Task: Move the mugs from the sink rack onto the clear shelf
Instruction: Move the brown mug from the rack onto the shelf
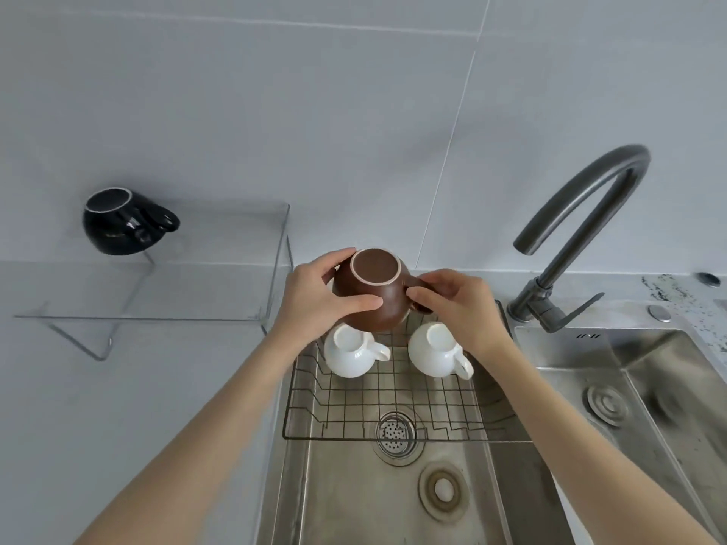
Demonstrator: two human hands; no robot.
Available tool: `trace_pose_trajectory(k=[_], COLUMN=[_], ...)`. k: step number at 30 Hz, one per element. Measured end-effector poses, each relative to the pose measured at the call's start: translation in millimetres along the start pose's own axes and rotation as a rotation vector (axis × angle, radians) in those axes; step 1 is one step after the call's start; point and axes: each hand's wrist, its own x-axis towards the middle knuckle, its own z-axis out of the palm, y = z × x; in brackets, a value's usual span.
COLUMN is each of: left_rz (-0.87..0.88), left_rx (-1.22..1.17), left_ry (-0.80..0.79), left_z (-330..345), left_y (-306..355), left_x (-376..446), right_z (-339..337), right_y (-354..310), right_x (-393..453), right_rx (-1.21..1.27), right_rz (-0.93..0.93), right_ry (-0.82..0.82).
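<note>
Brown mug point(373, 300), inverted, frame centre: gripped by left hand point(314, 304) and right hand point(460, 304) above sink rack point(354, 411); two white mugs point(350, 352) below; black mug point(118, 222) on clear shelf point(220, 277), upper left.

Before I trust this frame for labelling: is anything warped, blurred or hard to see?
Head view: wide-angle bending curves the wall tile lines and stretches both forearms; light is soft and even; the clear shelf shows mainly by its edges; the brown mug is sharp; the right sink basin looks smeared.

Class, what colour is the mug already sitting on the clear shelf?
Black mug, with a pale ring round its base; head view.
</note>
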Motion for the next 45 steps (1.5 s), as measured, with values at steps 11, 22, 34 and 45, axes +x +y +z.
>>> trace_pose_trajectory(k=[11,22,34,45], left_rz=[0.044,-0.094,-0.170,-0.162], left_rx=[0.002,-0.039,0.059,0.137], left_ry=[0.157,0.306,0.445,0.533], left_z=[-156.7,-285.6,-304.4,-301.5], left_y=[-1.4,-74.6,-114.2,-114.2], left_x=[-4.3,-12.4,-16.5,-21.4], right_z=[127.7,288.1,341.8,348.9], right_y=[-87.4,-106.2,-88.8,-87.6], right_x=[41.6,83.2,100.9,106.1], right_rx=[0.067,-0.019,0.032,0.127], right_rz=[-0.162,-0.163,-0.073,-0.045], right_ry=[-0.169,-0.308,-0.405,-0.501])
